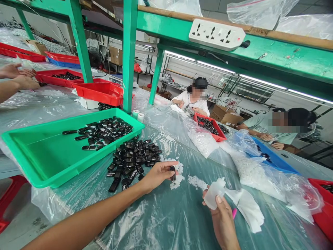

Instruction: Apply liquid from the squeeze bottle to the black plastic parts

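Between the thumb and fingers of my left hand (158, 175) is a small glossy black plastic piece (172, 173), held upright. Small white pieces (178, 181) lie on the sheeted table just beyond that hand. My right hand (221, 217) is wrapped round a translucent white squeeze bottle (214, 194), tilted with its nozzle up and to the right. A pink object (234, 213), partly hidden, shows beside this hand, near a crumpled white cloth or tissue (251, 210). To the left of my left hand is a heap of black pieces (135, 158).
A green tray (33, 156) holds more black pieces. Another small white pile (197, 182) lies between my hands. Bags of white pieces (256, 177) line the right side. A green shelf frame (130, 55) with a power strip (216, 34) stands ahead. Several people work around the tables.
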`<state>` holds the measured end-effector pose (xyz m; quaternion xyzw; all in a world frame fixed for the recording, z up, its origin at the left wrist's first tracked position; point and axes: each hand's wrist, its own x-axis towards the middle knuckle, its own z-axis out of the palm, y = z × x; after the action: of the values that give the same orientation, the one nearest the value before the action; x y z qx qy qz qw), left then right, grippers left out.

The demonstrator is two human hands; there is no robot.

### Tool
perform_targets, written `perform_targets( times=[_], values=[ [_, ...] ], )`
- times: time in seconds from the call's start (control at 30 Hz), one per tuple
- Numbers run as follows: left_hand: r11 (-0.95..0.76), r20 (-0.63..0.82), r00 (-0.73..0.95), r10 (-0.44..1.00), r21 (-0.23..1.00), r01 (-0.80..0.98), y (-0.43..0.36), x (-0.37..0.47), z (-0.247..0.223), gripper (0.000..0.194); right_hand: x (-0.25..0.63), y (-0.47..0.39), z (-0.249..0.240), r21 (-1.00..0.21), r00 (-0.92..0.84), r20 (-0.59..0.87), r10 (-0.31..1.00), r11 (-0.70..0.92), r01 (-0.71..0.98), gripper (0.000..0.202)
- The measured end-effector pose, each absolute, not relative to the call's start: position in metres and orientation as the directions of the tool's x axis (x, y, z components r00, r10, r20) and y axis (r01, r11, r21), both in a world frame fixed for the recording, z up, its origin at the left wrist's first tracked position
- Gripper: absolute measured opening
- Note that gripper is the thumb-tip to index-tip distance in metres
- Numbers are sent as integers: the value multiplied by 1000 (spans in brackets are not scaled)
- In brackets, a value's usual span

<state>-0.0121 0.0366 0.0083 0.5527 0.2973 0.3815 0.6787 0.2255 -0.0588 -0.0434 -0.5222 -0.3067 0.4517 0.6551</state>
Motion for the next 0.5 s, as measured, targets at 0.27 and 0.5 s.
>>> perform_targets(
  times=[0.27, 0.5],
  values=[
    [-121, 169, 600, 782, 985, -119, 35, -15, 13, 42, 225, -60, -43, -960, 381, -74, 922, 38, -277, 39],
    [-52, 138, 588, 797, 986, -160, 37, -14, 7, 39, 223, -59, -41, -965, 386, -62, 921, 43, -257, 36]
  ],
)
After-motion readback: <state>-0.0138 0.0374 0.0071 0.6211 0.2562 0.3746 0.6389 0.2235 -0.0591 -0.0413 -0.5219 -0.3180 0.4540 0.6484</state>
